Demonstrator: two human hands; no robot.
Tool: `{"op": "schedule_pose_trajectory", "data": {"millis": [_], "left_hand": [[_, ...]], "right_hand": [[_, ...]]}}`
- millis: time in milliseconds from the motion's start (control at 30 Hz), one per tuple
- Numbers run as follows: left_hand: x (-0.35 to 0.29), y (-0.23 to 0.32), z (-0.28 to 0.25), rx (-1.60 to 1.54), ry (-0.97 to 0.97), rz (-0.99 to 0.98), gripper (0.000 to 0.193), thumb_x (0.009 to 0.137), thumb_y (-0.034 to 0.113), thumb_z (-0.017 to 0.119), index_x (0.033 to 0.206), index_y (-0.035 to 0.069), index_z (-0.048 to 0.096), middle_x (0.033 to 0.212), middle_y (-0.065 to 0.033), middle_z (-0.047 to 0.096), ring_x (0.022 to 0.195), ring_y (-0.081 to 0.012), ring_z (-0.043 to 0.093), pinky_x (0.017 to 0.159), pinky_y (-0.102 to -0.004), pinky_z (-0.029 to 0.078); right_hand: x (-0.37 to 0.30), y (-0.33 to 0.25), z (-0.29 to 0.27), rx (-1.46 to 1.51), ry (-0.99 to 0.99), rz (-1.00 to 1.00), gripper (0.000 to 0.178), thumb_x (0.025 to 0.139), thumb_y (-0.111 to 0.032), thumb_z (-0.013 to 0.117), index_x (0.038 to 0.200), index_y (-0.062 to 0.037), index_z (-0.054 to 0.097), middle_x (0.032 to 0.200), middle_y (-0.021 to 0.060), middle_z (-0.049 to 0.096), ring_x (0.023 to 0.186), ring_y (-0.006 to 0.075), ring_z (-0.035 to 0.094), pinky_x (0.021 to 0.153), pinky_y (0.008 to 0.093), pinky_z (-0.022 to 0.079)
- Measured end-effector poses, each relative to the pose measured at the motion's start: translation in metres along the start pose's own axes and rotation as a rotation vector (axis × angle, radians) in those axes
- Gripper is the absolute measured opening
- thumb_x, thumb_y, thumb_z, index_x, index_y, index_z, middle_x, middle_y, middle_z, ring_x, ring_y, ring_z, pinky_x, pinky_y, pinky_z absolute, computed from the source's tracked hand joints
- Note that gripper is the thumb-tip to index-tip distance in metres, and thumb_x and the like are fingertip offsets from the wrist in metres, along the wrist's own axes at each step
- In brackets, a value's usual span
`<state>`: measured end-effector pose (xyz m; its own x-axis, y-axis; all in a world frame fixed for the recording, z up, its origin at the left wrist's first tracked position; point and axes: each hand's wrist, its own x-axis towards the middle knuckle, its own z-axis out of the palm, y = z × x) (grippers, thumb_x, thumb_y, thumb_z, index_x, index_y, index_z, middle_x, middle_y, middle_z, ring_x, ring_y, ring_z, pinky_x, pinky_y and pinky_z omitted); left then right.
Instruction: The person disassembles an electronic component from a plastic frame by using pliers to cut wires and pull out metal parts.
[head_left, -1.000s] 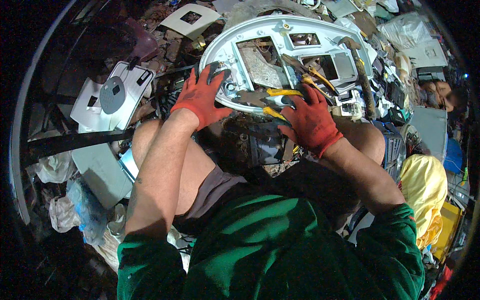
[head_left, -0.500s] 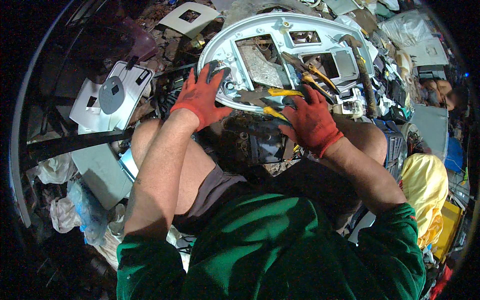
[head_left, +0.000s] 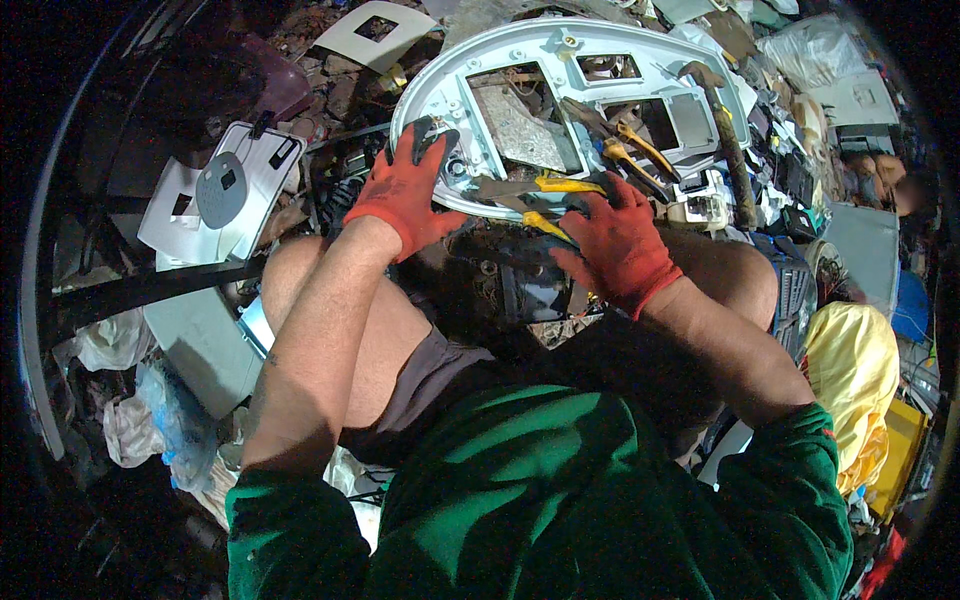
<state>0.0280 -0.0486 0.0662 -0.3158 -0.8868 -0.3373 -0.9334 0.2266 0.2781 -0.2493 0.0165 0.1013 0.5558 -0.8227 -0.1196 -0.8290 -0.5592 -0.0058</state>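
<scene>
A large white plastic panel [head_left: 425, 95] with a rounded outline and several cut-out openings lies in front of my knees. My left hand [head_left: 408, 190], in a red glove with dark fingertips, rests on its near left rim with fingers spread. My right hand [head_left: 625, 243], gloved the same, is closed around the yellow handles of pliers [head_left: 510, 190]. Their handles stand apart, and the dark jaws point left over the panel's near rim, beside my left fingers and a small round fitting. I cannot tell whether the jaws touch the panel.
On the panel lie another tool with yellow-orange handles [head_left: 645, 150] and a hammer [head_left: 725, 140]. Scrap plastic and electronic parts crowd the right side. White casings [head_left: 220, 195] and plastic bags [head_left: 135, 430] lie left. A yellow sack [head_left: 850, 385] is at my right.
The panel's far edge has shifted slightly upward in view. Both hands stay nearly where they were, and the pliers remain in my right hand.
</scene>
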Motion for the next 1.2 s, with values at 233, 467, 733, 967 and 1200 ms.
{"op": "schedule_pose_trajectory", "data": {"millis": [233,467,733,967,1200], "left_hand": [[0.004,-0.003,0.010,-0.041,0.047,0.017,0.106,0.074,0.045,0.083,0.158,0.021,0.023,0.163,-0.0239,0.012,0.142,-0.0554,0.028,0.117,-0.0536,0.032],[0.003,0.000,0.011,-0.089,0.044,0.004,0.109,0.071,0.041,0.086,0.157,0.018,0.024,0.161,-0.0273,0.013,0.142,-0.0550,0.027,0.118,-0.0522,0.031],[0.005,0.000,0.013,-0.075,0.047,0.001,0.107,0.073,0.040,0.085,0.158,0.019,0.023,0.163,-0.0258,0.012,0.141,-0.0564,0.029,0.115,-0.0511,0.036],[0.007,0.000,0.012,-0.095,0.068,0.015,0.105,0.072,0.036,0.086,0.157,0.018,0.027,0.162,-0.0264,0.012,0.138,-0.0554,0.033,0.113,-0.0510,0.039],[0.009,0.000,0.019,-0.155,0.071,0.012,0.106,0.072,0.037,0.086,0.157,0.018,0.026,0.162,-0.0266,0.011,0.138,-0.0570,0.032,0.113,-0.0526,0.038]], "right_hand": [[0.003,-0.022,-0.011,-0.079,-0.025,0.101,0.039,0.085,-0.052,0.065,0.107,-0.0202,0.070,0.114,0.0116,0.063,0.123,0.0446,0.048,0.101,0.0592,0.037],[0.008,-0.032,-0.024,-0.039,-0.048,0.129,0.039,0.083,-0.050,0.068,0.104,-0.0169,0.068,0.110,0.0132,0.059,0.116,0.0406,0.049,0.092,0.0565,0.043],[0.019,-0.033,-0.027,-0.130,-0.150,0.130,0.043,0.084,-0.055,0.066,0.102,-0.0168,0.067,0.107,0.0130,0.062,0.108,0.0385,0.055,0.083,0.0537,0.047],[0.024,-0.013,-0.018,-0.134,-0.160,-0.026,0.035,0.079,-0.051,0.070,0.092,-0.0178,0.067,0.087,0.0073,0.063,0.091,0.0321,0.060,0.083,0.0465,0.045],[0.043,0.025,-0.012,-0.150,-0.071,-0.215,0.033,0.079,-0.044,0.067,0.078,-0.0107,0.068,0.078,0.0109,0.064,0.082,0.0334,0.061,0.075,0.0492,0.048]]}}
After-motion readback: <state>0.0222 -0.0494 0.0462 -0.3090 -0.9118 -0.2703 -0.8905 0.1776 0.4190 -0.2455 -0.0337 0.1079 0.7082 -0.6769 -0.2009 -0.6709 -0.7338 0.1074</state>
